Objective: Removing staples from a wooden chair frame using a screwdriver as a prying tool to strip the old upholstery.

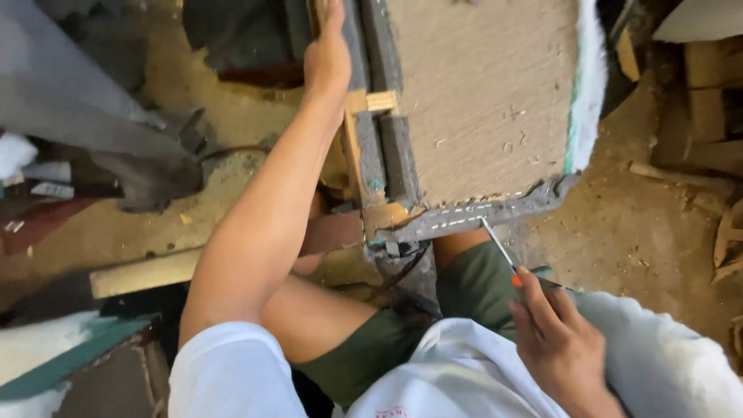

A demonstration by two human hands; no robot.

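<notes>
Head view: sawdust-strewn dirt floor [619,232], scattered wood scraps [708,116]

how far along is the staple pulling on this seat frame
Done: hard to tell; the tan backing lies flat and nothing is visibly peeled away. In hand: the right hand sets a screwdriver tip against the row of staples on the grey edge strip, while the left hand steadies the wooden frame. Left: most staples look seated.
</notes>
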